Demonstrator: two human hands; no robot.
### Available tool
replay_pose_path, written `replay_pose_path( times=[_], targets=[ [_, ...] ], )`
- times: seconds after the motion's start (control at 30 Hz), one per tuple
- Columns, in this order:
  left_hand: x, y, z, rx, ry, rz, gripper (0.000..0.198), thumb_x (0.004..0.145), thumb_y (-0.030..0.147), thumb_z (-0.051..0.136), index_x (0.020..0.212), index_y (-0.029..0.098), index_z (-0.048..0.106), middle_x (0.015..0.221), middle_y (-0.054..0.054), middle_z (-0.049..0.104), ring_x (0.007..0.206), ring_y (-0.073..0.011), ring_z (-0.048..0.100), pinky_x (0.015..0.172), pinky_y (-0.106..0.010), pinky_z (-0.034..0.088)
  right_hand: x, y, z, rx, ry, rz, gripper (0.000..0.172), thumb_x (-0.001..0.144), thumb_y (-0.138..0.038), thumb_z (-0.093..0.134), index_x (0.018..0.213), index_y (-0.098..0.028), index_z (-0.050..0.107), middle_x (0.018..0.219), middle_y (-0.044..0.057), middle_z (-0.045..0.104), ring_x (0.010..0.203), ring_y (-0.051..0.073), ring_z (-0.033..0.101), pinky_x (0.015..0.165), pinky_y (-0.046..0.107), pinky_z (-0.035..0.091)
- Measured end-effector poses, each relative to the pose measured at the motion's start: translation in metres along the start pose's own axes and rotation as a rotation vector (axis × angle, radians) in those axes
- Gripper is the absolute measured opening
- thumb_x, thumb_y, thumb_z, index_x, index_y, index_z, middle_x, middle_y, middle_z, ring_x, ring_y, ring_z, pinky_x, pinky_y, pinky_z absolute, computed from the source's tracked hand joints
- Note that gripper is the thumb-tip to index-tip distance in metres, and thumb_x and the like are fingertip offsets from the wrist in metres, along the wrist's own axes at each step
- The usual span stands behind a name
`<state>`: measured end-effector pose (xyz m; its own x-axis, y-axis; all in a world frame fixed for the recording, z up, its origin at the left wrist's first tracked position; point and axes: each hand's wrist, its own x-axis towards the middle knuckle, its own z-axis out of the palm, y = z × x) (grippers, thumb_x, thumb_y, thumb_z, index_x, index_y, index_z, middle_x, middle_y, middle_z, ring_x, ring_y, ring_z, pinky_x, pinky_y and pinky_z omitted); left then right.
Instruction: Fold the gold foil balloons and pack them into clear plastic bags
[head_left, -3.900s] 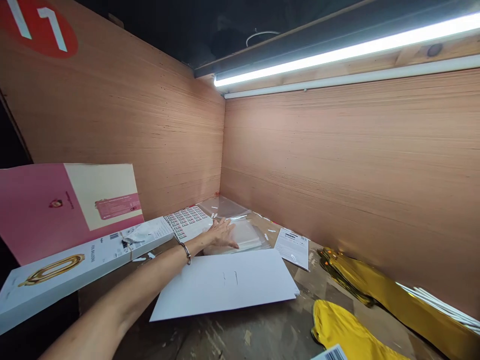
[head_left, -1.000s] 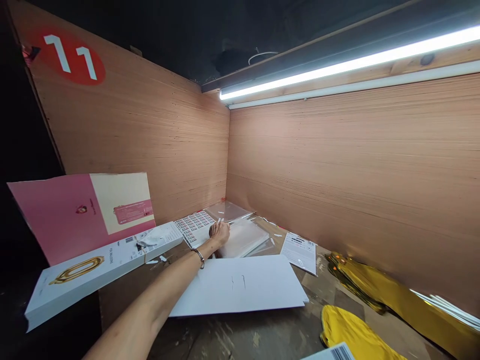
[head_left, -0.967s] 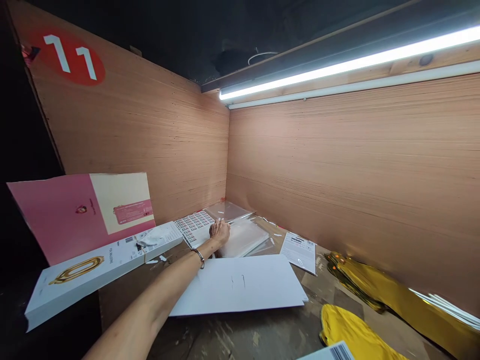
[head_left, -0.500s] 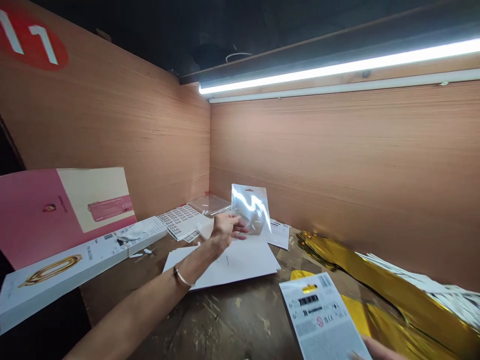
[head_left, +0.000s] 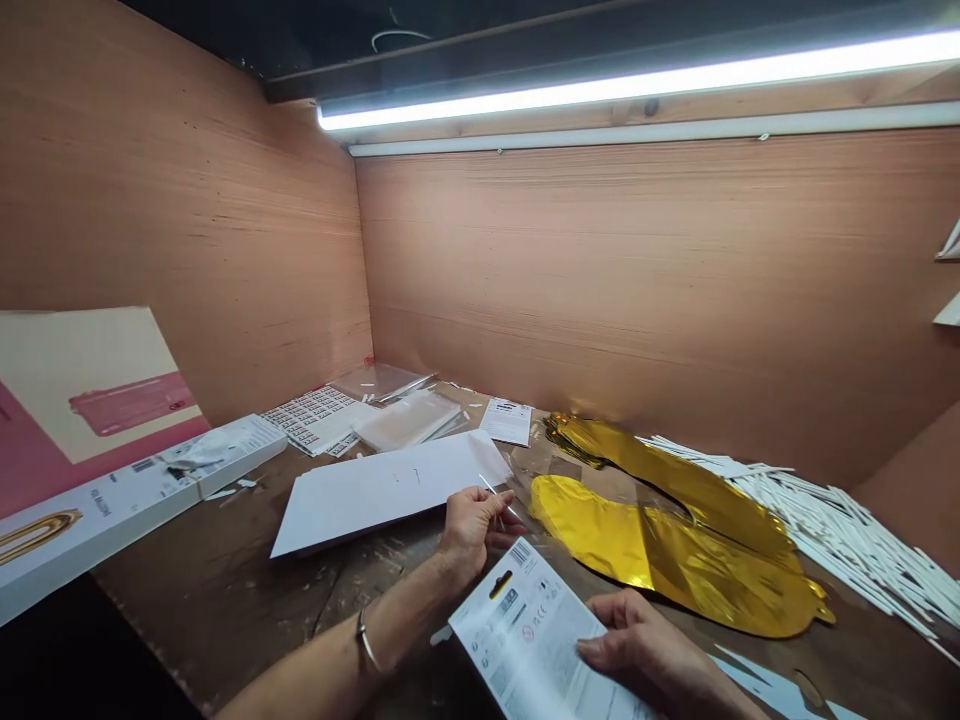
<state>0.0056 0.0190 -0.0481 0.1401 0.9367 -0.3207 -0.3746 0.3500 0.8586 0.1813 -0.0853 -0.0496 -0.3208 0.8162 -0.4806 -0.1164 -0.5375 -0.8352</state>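
My left hand pinches the edge of a clear plastic bag, which is thin and hard to make out against the table. My right hand grips a white printed card with a hanging slot and a barcode, thumb on its face. The card is tilted close below my left hand. Just beyond my left hand lies a stack of white paper sheets. A flat gold foil balloon rests past the card, to the right.
More gold foil and a heap of white sticks lie on the right. At the back are sticker sheets, a stack of clear bags and another printed card. A long white box stands left.
My left hand has come back from the rear with the clear bag, toward the card. My right hand has brought the card in leftward. The view has turned right.
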Motion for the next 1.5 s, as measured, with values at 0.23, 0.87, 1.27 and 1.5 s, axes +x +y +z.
replay_pose_path(
  times=[0.23,0.87,1.27,1.5],
  targets=[
    [-0.011,0.003,-0.006,0.027,-0.012,-0.051,0.026,0.071,0.025,0.06,0.057,0.014,0.043,0.051,-0.007,0.061,0.04,-0.0166,0.058,0.032,-0.019,0.038,0.004,0.001,0.001,0.001,-0.05,-0.002,0.016,0.053,-0.017,0.065,0.066,-0.008,0.064,0.063,0.007,0.065,0.055,0.016,0.059,0.051,0.021,0.041],
    [-0.011,0.008,-0.039,1.054,0.2,0.533,0.024,0.08,0.024,0.045,0.065,0.013,0.06,0.06,-0.003,0.056,0.057,-0.0142,0.053,0.055,-0.025,0.038,0.005,-0.007,-0.017,0.0,-0.01,-0.105,0.029,0.06,-0.028,0.068,0.082,-0.01,0.068,0.069,0.009,0.067,0.062,0.021,0.063,0.057,0.028,0.046],
    [-0.022,0.028,-0.027,0.818,0.137,0.527,0.025,0.081,0.026,0.044,0.064,0.013,0.055,0.061,-0.005,0.056,0.057,-0.0155,0.055,0.053,-0.029,0.045,-0.021,0.0,0.002,0.1,-0.091,-0.133,0.026,0.058,-0.026,0.069,0.079,-0.011,0.067,0.068,0.009,0.067,0.065,0.023,0.063,0.062,0.031,0.046],
    [-0.024,0.01,-0.023,0.155,0.017,0.029,0.025,0.062,0.025,0.068,0.055,0.011,0.048,0.047,-0.003,0.055,0.04,-0.0148,0.055,0.035,-0.024,0.044,-0.011,0.014,0.015,0.092,-0.083,-0.05,0.025,0.051,-0.024,0.069,0.071,-0.011,0.064,0.065,0.006,0.065,0.063,0.021,0.061,0.062,0.03,0.045]
  ],
)
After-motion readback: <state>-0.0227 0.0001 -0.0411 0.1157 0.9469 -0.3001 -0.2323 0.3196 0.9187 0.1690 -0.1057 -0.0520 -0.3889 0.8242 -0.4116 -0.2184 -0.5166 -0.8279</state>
